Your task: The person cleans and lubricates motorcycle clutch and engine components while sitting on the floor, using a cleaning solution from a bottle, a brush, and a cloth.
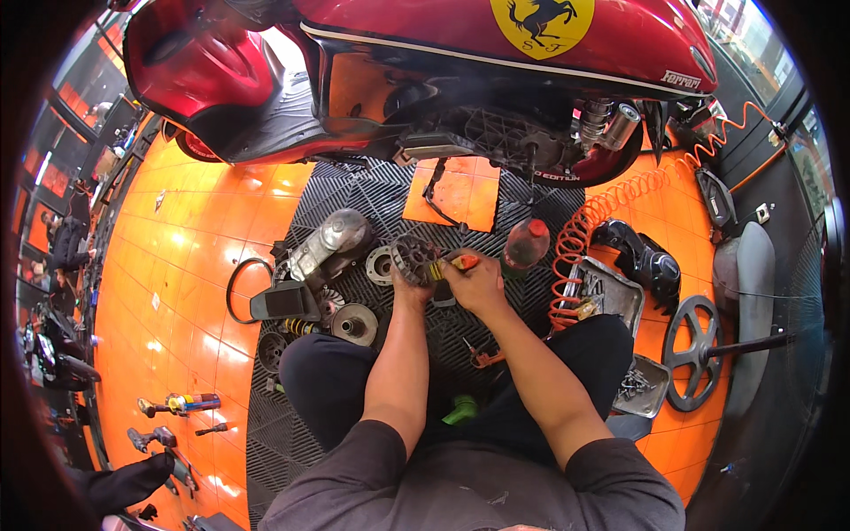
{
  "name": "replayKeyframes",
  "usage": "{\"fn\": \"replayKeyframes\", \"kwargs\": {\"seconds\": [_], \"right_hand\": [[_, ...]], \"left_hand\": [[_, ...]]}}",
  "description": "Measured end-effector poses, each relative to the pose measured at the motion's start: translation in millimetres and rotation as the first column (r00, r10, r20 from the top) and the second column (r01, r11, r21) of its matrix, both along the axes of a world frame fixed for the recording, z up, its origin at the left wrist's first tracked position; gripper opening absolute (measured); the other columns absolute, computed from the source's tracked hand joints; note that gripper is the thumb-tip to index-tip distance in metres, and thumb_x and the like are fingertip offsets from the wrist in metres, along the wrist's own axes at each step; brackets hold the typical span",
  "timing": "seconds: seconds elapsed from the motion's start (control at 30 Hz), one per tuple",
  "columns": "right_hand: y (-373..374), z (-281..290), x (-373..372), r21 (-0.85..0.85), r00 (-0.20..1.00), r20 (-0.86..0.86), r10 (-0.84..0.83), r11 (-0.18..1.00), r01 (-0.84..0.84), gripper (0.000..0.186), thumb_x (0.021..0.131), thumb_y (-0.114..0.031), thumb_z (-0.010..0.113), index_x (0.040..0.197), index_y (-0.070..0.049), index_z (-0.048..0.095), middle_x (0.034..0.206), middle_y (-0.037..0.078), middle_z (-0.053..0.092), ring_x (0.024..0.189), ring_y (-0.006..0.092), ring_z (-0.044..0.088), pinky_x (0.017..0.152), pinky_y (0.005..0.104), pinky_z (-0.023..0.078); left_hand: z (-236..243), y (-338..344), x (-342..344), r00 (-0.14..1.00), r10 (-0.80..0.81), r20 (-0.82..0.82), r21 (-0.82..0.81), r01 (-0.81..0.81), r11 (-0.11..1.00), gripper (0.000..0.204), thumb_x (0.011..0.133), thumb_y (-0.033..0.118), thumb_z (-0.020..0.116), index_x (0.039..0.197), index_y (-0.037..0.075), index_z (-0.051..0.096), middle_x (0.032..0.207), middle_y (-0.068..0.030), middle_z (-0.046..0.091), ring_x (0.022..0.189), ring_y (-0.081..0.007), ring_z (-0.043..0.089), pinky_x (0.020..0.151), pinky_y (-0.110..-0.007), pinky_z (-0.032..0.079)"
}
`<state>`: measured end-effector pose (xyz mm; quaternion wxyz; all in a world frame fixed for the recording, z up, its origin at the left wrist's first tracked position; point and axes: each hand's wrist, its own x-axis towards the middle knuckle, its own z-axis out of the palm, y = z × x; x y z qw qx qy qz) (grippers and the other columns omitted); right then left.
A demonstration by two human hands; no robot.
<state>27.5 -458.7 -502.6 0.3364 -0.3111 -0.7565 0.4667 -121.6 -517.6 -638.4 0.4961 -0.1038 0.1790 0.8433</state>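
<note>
My left hand [412,291] grips a round, dark metal scooter clutch [413,257] in front of me, above the black mat. Closed around a short brush [462,262] with a yellow and orange-red body, my right hand [476,285] brings it against the clutch's right side. The bristles are too small to make out. Close by the left hand lie a pale metal ring [381,265] and a round pulley plate [354,325]. A clear bottle [526,245] with a red cap stands beyond the right hand.
A red scooter [505,53] spans the far side. At left lie a silver engine cover [332,243] and black belt [237,296]. A coiled orange hose [575,239], metal trays [660,380] and a spoked wheel [693,354] are right. A power drill [152,437] lies far left.
</note>
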Motion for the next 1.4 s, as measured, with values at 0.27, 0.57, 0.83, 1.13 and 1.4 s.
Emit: {"fn": "replayKeyframes", "kwargs": {"seconds": [0.27,0.57,0.83,1.13,1.4], "right_hand": [[14.1,-19.4,-13.3,-0.164,0.948,-0.317,-0.039,0.986,-0.014,0.021,0.081,-0.012,0.074,0.096,0.001,0.068,0.086,0.01,0.07,0.077,0.0161,0.067,0.07,0.0287,0.051],[16.5,-17.5,-1.7,-0.265,0.982,-0.156,-0.106,0.962,0.062,0.019,0.081,-0.014,0.072,0.093,0.0,0.069,0.076,0.007,0.069,0.071,0.0134,0.065,0.066,0.0284,0.05],[27.6,10.4,3.7,-0.225,0.981,-0.178,-0.072,0.974,0.031,0.017,0.082,-0.01,0.071,0.091,0.004,0.067,0.078,0.009,0.069,0.071,0.0139,0.065,0.064,0.0278,0.051],[34.5,3.6,2.6,-0.277,1.0,0.006,-0.003,0.961,0.004,0.017,0.082,-0.012,0.071,0.089,0.003,0.067,0.073,0.009,0.068,0.064,0.0143,0.063,0.061,0.0284,0.05],[47.1,-22.3,-18.7,-0.246,0.966,-0.228,-0.125,0.967,0.067,0.023,0.082,-0.016,0.073,0.094,0.003,0.067,0.088,0.008,0.07,0.078,0.0129,0.065,0.071,0.0267,0.051]], "left_hand": [[47.1,7.2,13.8,0.979,-0.194,-0.058,-0.259,0.173,0.95,0.046,0.095,0.046,0.035,0.111,0.014,0.063,0.105,-0.0069,0.066,0.091,-0.0276,0.064,0.077,-0.049,0.051],[47.2,18.6,14.7,0.984,-0.159,-0.077,-0.499,0.1,0.861,0.052,0.093,0.057,0.037,0.087,0.012,0.062,0.074,-0.0029,0.061,0.07,-0.0194,0.057,0.065,-0.037,0.046],[21.4,10.5,9.7,0.99,0.108,-0.091,-0.275,-0.13,0.953,0.037,0.095,0.034,0.047,0.115,0.004,0.055,0.111,-0.0103,0.063,0.102,-0.0265,0.062,0.09,-0.043,0.051],[25.3,8.5,11.4,0.988,0.13,-0.083,-0.09,-0.138,0.986,0.04,0.095,0.027,0.047,0.127,0.003,0.052,0.125,-0.0136,0.059,0.116,-0.0313,0.056,0.104,-0.049,0.041],[29.8,16.7,17.4,0.96,-0.006,-0.28,-0.178,-0.046,0.983,0.047,0.097,0.039,0.052,0.13,0.006,0.05,0.124,-0.0105,0.06,0.112,-0.0284,0.059,0.099,-0.044,0.045]]}}
